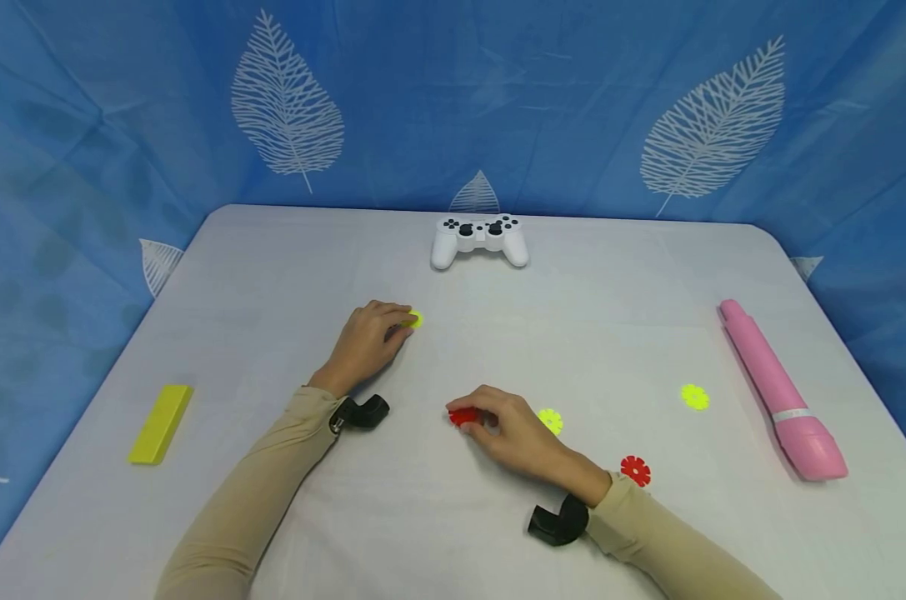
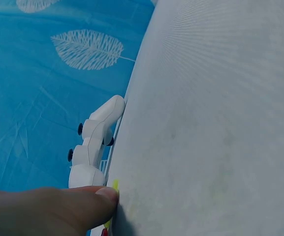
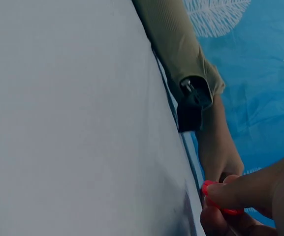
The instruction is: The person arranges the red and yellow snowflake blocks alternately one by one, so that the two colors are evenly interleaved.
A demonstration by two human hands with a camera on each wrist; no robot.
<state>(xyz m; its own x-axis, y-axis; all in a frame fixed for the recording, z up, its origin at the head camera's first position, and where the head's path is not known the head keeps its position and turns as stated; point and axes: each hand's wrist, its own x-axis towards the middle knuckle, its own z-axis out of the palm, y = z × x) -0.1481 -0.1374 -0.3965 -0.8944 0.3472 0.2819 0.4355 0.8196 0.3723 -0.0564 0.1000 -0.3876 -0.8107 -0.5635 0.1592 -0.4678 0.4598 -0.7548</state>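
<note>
My left hand [image 1: 368,340] pinches a yellow notched disc [image 1: 417,318] at mid-table, short of the white game controller. In the left wrist view the thumb lies against this disc's thin edge [image 2: 115,184], and the other fingers are hidden. Nearer the front, my right hand [image 1: 518,433] grips a red notched disc [image 1: 463,415] between thumb and fingers. Part of that red disc [image 3: 233,212] shows past the thumb in the right wrist view. A second yellow disc [image 1: 551,421] lies just beyond the right hand, and another red disc [image 1: 636,471] lies beside the right cuff.
A white game controller [image 1: 479,240] sits near the table's back edge. At left lies a yellow block [image 1: 161,425]. Toward the right are a third yellow disc [image 1: 695,397] and a long pink folded umbrella-like object [image 1: 778,387]. Blue leaf-patterned cloth [image 1: 490,100] hangs behind the table.
</note>
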